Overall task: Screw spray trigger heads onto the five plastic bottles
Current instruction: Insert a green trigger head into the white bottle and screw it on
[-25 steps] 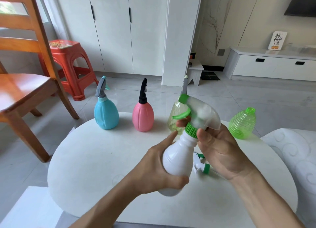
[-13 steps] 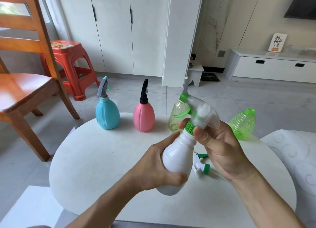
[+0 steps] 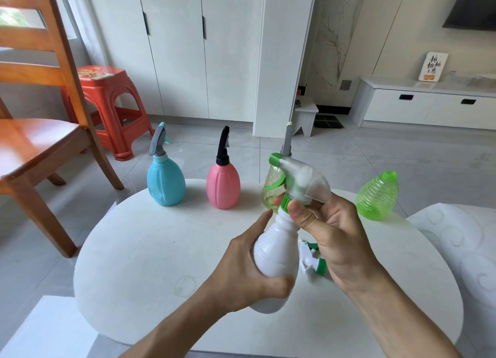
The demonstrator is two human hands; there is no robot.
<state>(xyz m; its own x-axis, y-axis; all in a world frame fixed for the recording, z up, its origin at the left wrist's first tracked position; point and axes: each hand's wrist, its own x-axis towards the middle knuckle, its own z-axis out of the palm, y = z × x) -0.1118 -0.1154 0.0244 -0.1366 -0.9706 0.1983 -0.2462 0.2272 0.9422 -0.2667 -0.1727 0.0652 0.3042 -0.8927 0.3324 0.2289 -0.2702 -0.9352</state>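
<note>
1. Five bottles: blue [image 3: 166,182], pink [image 3: 223,185] and yellow [image 3: 271,190] ones wearing trigger heads, a green bottle [image 3: 378,196] uncapped, all standing on the white table [image 3: 150,250].
2. Left hand [image 3: 249,274] grips the white bottle [image 3: 276,253] above the table.
3. Right hand [image 3: 332,231] pinches its trigger head's green collar [image 3: 285,203].
4. One spare trigger head [image 3: 311,261] lies beneath.

Legible text: one item only. Small white plaque [image 3: 433,66] upright on low white cabinet [image 3: 429,108] at far right wall, leaning back against wall. Black brush-style Chinese characters in two columns, orange motif beneath; characters too small and blurred to read with certainty. Red stool [image 3: 107,108] top carries printed pattern, no readable wording. Bottles and spray heads: no labels, brands or numbers discernible.
</note>
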